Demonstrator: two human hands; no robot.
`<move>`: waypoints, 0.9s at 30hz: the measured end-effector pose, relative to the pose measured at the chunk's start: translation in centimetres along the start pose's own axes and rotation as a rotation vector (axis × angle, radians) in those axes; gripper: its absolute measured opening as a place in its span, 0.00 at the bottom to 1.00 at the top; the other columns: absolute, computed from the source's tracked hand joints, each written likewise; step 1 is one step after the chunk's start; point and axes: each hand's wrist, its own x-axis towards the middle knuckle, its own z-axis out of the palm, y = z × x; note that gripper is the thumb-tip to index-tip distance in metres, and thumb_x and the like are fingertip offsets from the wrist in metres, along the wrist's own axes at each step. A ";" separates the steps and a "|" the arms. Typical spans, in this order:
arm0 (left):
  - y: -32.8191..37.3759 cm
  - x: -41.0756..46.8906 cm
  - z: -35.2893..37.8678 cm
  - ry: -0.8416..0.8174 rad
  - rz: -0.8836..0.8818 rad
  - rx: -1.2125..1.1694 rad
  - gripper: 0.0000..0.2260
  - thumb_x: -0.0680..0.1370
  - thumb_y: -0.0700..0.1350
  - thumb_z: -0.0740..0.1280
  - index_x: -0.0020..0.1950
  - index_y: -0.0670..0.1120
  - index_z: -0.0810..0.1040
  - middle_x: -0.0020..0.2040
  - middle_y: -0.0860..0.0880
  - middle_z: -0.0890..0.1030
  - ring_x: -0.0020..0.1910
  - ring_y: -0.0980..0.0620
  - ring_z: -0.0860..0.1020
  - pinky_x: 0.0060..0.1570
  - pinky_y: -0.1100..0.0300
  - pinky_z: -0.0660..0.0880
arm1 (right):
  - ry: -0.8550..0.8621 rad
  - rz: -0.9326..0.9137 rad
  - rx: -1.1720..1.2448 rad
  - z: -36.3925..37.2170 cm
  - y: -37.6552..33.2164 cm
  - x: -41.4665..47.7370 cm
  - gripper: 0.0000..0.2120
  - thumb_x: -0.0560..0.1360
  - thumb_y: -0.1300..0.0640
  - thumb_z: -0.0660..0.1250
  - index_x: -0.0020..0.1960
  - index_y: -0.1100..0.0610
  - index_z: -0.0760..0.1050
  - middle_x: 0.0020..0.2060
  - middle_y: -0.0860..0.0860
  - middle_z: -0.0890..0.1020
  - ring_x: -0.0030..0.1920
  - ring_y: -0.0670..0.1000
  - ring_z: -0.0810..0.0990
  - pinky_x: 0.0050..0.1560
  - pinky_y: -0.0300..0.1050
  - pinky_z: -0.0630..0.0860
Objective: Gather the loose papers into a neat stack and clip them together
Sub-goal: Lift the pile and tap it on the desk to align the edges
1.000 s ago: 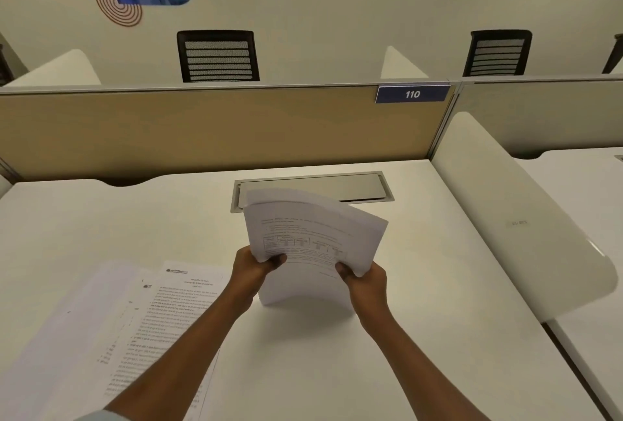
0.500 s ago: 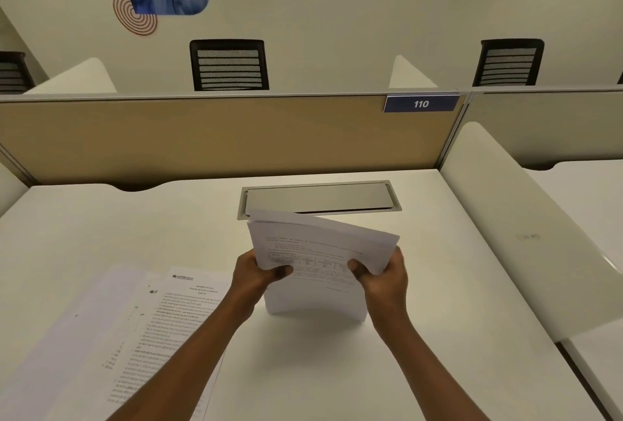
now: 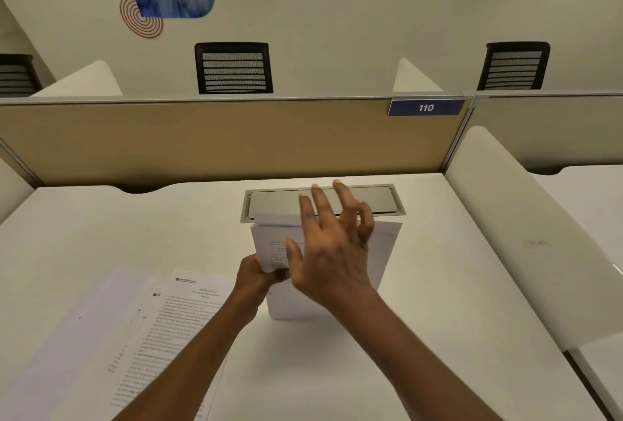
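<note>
A stack of white printed papers [image 3: 384, 252] stands on its lower edge on the white desk [image 3: 455, 302], near the middle. My left hand [image 3: 258, 274] grips the stack's left edge. In front of the stack, my right hand [image 3: 332, 245] is raised with fingers spread and holds nothing, covering much of the top sheet. More loose printed sheets [image 3: 161, 329] lie flat on the desk at the left, partly under my left forearm. No clip is visible.
A grey metal cable hatch [image 3: 276, 201] is set into the desk just behind the stack. A tan partition [image 3: 202, 141] with a blue "110" label [image 3: 425, 107] closes the back. A white curved side divider [image 3: 526, 235] borders the right.
My right hand has let go of the stack's right edge and risen, fingers spread, in front of the papers. The left hand keeps its grip. The stack now stands more upright.
</note>
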 end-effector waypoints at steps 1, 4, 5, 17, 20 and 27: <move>0.1 0.0 0.1 0.011 0.007 0.027 0.15 0.70 0.31 0.72 0.44 0.52 0.79 0.39 0.52 0.84 0.39 0.51 0.81 0.37 0.61 0.78 | -0.047 -0.009 -0.011 0.3 -0.4 0.2 0.30 0.70 0.43 0.62 0.67 0.59 0.70 0.67 0.56 0.73 0.73 0.59 0.60 0.68 0.58 0.57; 0.4 -0.1 0.3 0.023 0.033 0.065 0.13 0.71 0.35 0.73 0.42 0.53 0.76 0.38 0.53 0.82 0.38 0.51 0.79 0.34 0.64 0.78 | -0.121 -0.028 -0.027 1.2 -1.0 0.6 0.31 0.71 0.43 0.61 0.68 0.59 0.68 0.67 0.56 0.73 0.73 0.59 0.59 0.70 0.58 0.54; 0.4 -0.2 0.2 0.015 0.036 0.067 0.12 0.70 0.38 0.74 0.43 0.53 0.76 0.38 0.53 0.82 0.39 0.50 0.79 0.35 0.64 0.78 | -0.129 -0.033 -0.026 1.5 -1.1 0.5 0.31 0.71 0.43 0.61 0.68 0.59 0.68 0.66 0.56 0.74 0.73 0.59 0.60 0.71 0.58 0.54; 0.6 -0.2 0.6 0.033 0.034 0.164 0.09 0.75 0.39 0.69 0.53 0.45 0.72 0.41 0.53 0.78 0.40 0.54 0.77 0.31 0.74 0.75 | -0.009 -0.081 0.031 3.4 -1.5 -0.7 0.18 0.75 0.49 0.59 0.59 0.57 0.76 0.55 0.52 0.82 0.70 0.57 0.68 0.68 0.57 0.58; 0.5 -0.2 0.5 0.019 0.033 0.159 0.12 0.76 0.40 0.67 0.57 0.46 0.70 0.44 0.52 0.78 0.42 0.54 0.78 0.37 0.71 0.75 | -0.090 -0.031 -0.009 3.2 -1.8 -0.7 0.23 0.75 0.45 0.58 0.63 0.57 0.73 0.59 0.55 0.79 0.70 0.59 0.66 0.67 0.58 0.57; 0.6 -0.2 0.6 0.036 0.032 0.152 0.12 0.77 0.39 0.67 0.58 0.46 0.70 0.43 0.55 0.77 0.42 0.55 0.77 0.37 0.70 0.73 | -0.147 -0.002 -0.044 3.5 -1.9 -0.9 0.28 0.74 0.41 0.58 0.67 0.56 0.69 0.55 0.57 0.80 0.65 0.59 0.68 0.64 0.58 0.58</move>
